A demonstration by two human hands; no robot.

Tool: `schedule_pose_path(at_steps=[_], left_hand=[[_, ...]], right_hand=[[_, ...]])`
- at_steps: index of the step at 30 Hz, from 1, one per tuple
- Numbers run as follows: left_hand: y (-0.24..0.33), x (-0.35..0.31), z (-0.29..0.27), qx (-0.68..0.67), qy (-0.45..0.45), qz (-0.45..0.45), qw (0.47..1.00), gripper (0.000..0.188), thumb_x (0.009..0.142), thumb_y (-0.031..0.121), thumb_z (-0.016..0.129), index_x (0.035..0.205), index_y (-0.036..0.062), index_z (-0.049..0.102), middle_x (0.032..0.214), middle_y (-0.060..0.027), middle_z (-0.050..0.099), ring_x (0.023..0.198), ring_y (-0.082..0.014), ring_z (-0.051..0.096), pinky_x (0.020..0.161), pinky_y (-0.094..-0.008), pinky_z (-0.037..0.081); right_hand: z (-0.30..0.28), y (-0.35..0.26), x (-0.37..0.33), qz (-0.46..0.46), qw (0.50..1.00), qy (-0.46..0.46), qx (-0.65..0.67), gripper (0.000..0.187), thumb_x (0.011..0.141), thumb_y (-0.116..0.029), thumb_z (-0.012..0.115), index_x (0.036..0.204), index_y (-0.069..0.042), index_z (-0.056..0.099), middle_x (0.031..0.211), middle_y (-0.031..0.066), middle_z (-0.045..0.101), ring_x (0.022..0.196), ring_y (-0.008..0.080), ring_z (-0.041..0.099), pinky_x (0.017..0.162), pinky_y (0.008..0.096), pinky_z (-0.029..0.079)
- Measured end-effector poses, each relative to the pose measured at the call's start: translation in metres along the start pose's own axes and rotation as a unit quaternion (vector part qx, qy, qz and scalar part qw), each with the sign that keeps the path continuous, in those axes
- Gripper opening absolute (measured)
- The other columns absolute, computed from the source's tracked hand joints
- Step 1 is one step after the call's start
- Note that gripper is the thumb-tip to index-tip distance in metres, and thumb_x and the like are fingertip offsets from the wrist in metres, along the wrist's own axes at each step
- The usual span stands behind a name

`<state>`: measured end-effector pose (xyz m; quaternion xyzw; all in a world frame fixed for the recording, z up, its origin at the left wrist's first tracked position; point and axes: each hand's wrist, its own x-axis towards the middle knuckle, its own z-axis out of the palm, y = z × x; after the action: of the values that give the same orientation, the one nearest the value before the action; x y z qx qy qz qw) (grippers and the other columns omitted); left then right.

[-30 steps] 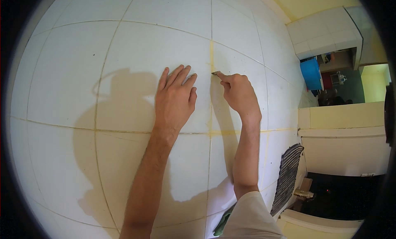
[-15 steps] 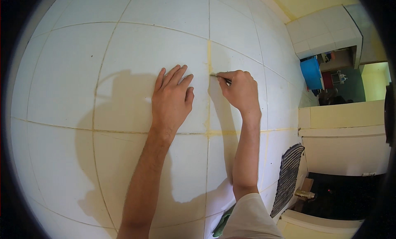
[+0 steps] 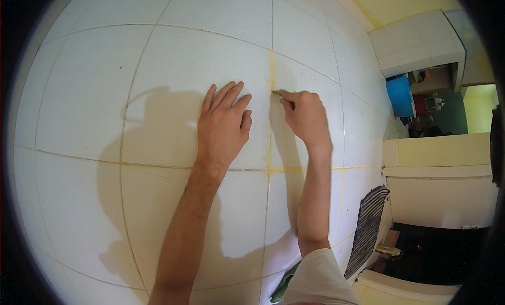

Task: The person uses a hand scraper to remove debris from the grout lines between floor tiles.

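My right hand is closed around a small thin tool, mostly hidden by the fingers; its kind cannot be made out. The tool's tip touches the joint between two white floor tiles. Yellowish grout fills that joint above the tip and smears a little onto the tile edges. Flat on the tile to the left, my left hand rests with its fingers stretched and slightly spread, holding nothing.
A dark striped mat lies at the lower right, near a doorway. Green cloth shows beside my right sleeve. Farther off at the upper right stands a blue tub. More yellow grout runs along a crossing joint.
The tool in my right hand has tilted and its tip has shifted slightly up along the joint. My left hand stays flat on the tile. The whole view has shifted a little.
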<state>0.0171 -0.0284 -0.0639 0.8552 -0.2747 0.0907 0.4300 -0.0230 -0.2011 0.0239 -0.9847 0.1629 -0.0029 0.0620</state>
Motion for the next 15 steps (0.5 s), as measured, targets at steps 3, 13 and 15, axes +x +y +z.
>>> schedule_pose_path(at_steps=[3, 13, 15], left_hand=[[0.0004, -0.0022, 0.0011, -0.01, 0.002, -0.003, 1.0, 0.029, 0.09, 0.01, 0.069, 0.118, 0.0076, 0.072, 0.139, -0.0076, 0.063, 0.135, -0.023, 0.053, 0.121, -0.0452, 0.032], [0.0012, -0.0015, 0.0012, -0.002, -0.003, -0.004, 1.0, 0.029, 0.09, 0.01, 0.068, 0.119, 0.0084, 0.072, 0.139, -0.0074, 0.063, 0.135, -0.0229, 0.053, 0.121, -0.0449, 0.032], [0.0028, 0.0, 0.0015, 0.003, -0.002, 0.001, 1.0, 0.029, 0.091, 0.01, 0.068, 0.119, 0.0086, 0.072, 0.139, -0.0072, 0.063, 0.135, -0.0229, 0.053, 0.121, -0.0449, 0.033]], right_hand=[[0.0059, -0.0027, 0.005, 0.003, 1.0, 0.011, -0.017, 0.025, 0.088, -0.004, 0.065, 0.108, -0.01, 0.079, 0.079, 0.0184, 0.071, 0.071, 0.0361, 0.068, 0.066, 0.0433, 0.057], [-0.0012, -0.0008, 0.003, 0.018, 1.0, -0.007, 0.014, 0.023, 0.088, -0.006, 0.067, 0.107, -0.011, 0.08, 0.076, 0.0144, 0.072, 0.065, 0.033, 0.067, 0.063, 0.0407, 0.056], [-0.0029, -0.0023, 0.0025, 0.022, 1.0, -0.007, 0.012, 0.023, 0.088, -0.006, 0.067, 0.107, -0.011, 0.08, 0.077, 0.0139, 0.073, 0.066, 0.0327, 0.067, 0.064, 0.0404, 0.056]])
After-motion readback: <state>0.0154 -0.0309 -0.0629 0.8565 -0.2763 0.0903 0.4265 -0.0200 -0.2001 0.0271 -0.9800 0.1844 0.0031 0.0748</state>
